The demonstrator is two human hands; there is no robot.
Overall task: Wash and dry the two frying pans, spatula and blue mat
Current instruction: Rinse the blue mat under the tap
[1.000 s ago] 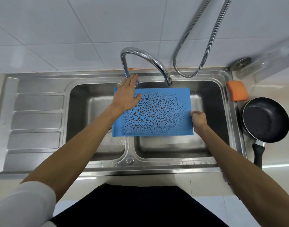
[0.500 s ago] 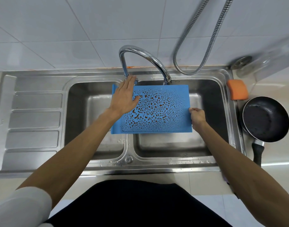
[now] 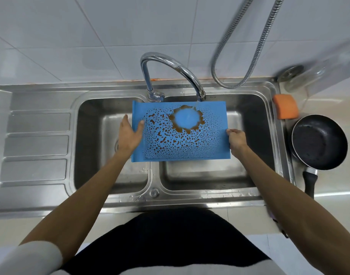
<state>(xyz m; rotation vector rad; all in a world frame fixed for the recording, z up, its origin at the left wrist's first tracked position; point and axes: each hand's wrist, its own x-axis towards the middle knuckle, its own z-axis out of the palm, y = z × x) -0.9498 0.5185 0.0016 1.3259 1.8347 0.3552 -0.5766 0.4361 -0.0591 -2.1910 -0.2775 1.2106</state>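
I hold the blue mat (image 3: 207, 143) flat over the double sink, under the tap (image 3: 170, 64). Water runs from the spout onto the mat's far middle and has cleared a round patch ringed by brown liquid; brown droplets cover the rest. My left hand (image 3: 129, 134) grips the mat's left edge, thumb on top. My right hand (image 3: 236, 138) pinches its right edge. One black frying pan (image 3: 318, 141) sits on the counter to the right of the sink, handle toward me. No second pan or spatula is in view.
The steel sink (image 3: 269, 124) has two basins and a ribbed drainboard (image 3: 37, 147) on the left. An orange sponge (image 3: 286, 109) lies at the sink's far right corner. A metal shower hose (image 3: 249, 56) hangs along the tiled wall.
My left hand has left the tap base and taken the mat's left edge. Water now flows onto the mat, washing a clean circle in the brown droplets.
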